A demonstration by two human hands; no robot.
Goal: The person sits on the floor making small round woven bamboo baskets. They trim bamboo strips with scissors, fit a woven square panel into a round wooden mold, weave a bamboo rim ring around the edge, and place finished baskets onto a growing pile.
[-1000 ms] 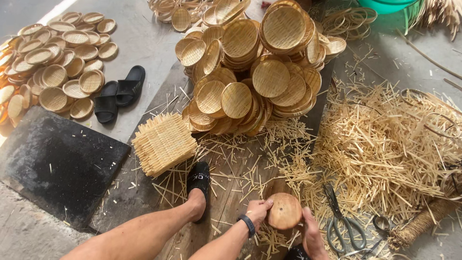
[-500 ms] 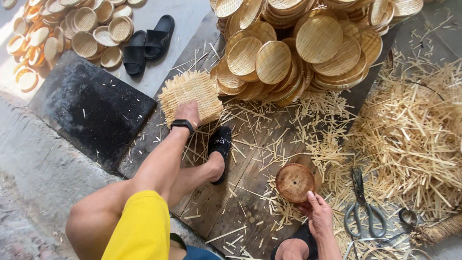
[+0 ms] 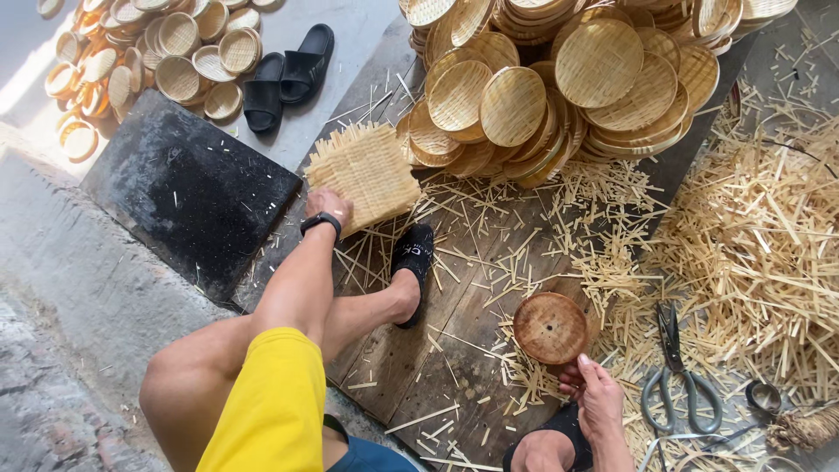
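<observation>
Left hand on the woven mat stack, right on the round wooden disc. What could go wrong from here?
1. The left hand grips only a corner of the woven mat stack; the top mats may slide off or fray.
2. The scissors lie open-handled right beside the right hand, half buried in strips: a possible cut.
3. Loose bamboo strips litter the board around the sandalled foot; splinters or a slip seem likely.

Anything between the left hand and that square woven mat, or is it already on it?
Nothing visible stands between them. The left hand already rests on the near edge of the square woven mat, which lies flat on the wooden board. The right hand is apart, touching the round wooden disc.
</observation>
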